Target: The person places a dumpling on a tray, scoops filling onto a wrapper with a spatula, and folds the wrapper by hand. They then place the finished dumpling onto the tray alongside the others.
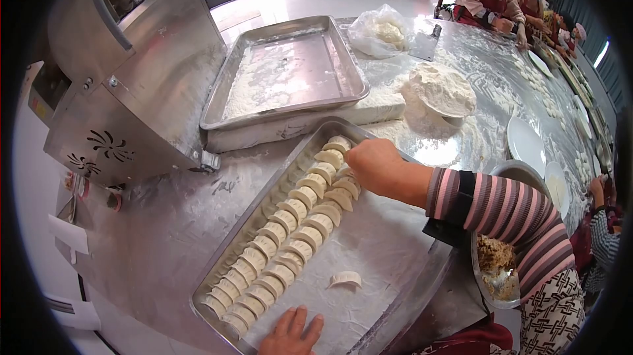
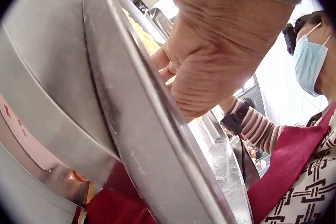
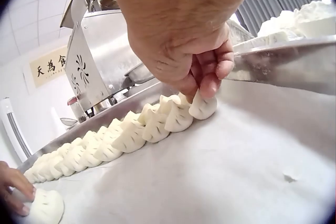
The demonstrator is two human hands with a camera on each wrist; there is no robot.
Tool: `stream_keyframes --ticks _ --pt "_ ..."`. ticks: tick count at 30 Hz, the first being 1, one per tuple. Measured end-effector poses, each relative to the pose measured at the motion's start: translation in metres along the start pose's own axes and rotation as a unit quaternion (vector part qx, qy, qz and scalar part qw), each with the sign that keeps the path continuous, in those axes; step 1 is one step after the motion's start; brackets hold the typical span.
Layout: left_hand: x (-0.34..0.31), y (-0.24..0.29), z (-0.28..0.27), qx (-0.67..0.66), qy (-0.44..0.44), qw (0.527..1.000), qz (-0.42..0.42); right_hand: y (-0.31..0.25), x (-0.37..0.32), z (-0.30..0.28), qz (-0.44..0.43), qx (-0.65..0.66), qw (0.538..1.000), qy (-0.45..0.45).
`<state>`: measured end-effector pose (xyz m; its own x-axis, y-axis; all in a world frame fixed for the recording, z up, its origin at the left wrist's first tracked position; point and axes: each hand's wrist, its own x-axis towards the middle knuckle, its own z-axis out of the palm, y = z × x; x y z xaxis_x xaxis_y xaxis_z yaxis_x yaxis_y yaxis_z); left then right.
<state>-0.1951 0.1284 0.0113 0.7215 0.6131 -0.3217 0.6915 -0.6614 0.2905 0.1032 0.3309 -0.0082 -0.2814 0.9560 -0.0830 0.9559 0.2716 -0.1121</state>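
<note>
Two rows of pleated dumplings (image 1: 290,218) (image 3: 107,142) run along the left side of a floured metal tray (image 1: 389,249). At the far end of the inner row, my right hand (image 1: 386,169) (image 3: 184,40) pinches a dumpling (image 3: 202,106) between thumb and fingers. My left hand (image 1: 291,334) (image 2: 210,56) lies with fingers extended at the tray's near end, beside the rows. One loose dumpling (image 1: 346,280) sits apart on the tray floor; the right wrist view shows left fingertips (image 3: 21,182) close to a dumpling (image 3: 47,207), contact unclear.
Beyond the tray stand a larger floured tray (image 1: 214,114), a flour mound (image 1: 442,88) and a bagged dough lump (image 1: 389,33). A metal machine (image 1: 132,104) is at left. A bowl of filling (image 1: 498,263) lies under the right arm. Plates (image 1: 525,144) and people are at right.
</note>
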Motion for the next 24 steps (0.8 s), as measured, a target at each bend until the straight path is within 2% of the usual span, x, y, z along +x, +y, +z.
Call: stream_keyframes --ticks 5,8,10,14,15,17,18,20,24 --pt "0.000 0.000 -0.003 0.004 -0.002 1.000 0.002 -0.007 -0.007 -0.004 0.004 -0.004 1.000 0.025" --pt "-0.001 0.000 -0.001 0.004 0.002 1.000 0.001 -0.029 -0.029 -0.017 -0.039 0.047 0.998 0.031" --pt "-0.004 0.001 -0.001 0.000 -0.002 1.000 -0.004 -0.045 -0.048 -0.011 -0.085 0.169 0.980 -0.055" --pt "-0.002 0.001 0.000 -0.001 -0.004 1.000 -0.004 -0.082 -0.086 0.006 -0.148 0.181 0.961 -0.145" --pt "-0.002 0.001 0.000 0.003 0.000 1.000 0.001 -0.088 -0.092 0.012 -0.145 0.178 0.963 -0.140" --pt "-0.004 0.002 0.001 -0.001 0.001 1.000 -0.009 -0.096 -0.099 0.021 -0.210 0.164 0.951 -0.155" --pt "-0.004 0.002 0.000 0.003 0.005 1.000 -0.004 -0.098 -0.097 0.021 -0.207 0.161 0.953 -0.151" --pt "-0.003 0.003 0.000 -0.013 0.001 1.000 -0.012 -0.102 -0.094 0.021 -0.242 0.129 0.943 -0.187" --pt "-0.006 0.002 0.003 -0.012 0.012 1.000 -0.009 -0.091 -0.092 0.024 -0.220 0.158 0.948 -0.165"
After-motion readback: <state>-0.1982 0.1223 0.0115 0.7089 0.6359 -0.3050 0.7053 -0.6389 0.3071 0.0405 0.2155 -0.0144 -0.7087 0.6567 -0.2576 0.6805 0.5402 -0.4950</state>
